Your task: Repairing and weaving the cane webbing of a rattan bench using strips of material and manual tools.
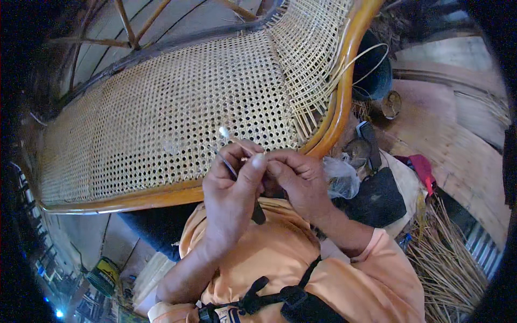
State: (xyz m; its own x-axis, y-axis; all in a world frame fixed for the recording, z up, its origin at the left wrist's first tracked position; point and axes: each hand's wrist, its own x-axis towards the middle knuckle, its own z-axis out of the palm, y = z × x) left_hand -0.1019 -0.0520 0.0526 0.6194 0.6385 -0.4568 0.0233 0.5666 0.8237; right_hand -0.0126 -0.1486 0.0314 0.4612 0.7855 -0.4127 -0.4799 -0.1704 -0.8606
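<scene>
My left hand and my right hand meet in front of my chest, fingertips pinched together. Between them is a thin light-brown stick with a white blob at its far end, like a cotton swab. A slim pointed metal tool crosses my left hand, its dark handle showing below the palm. What lies right between the fingertips is mostly hidden. Just beyond my hands stretches a woven cane panel with small open holes, set in a glossy brown curved wooden frame.
Loose cane ends and a looped strand stick out at the frame's right bend. On the right lie a clear plastic bag, a black pad and a bundle of cane strips. A bucket stands at lower left.
</scene>
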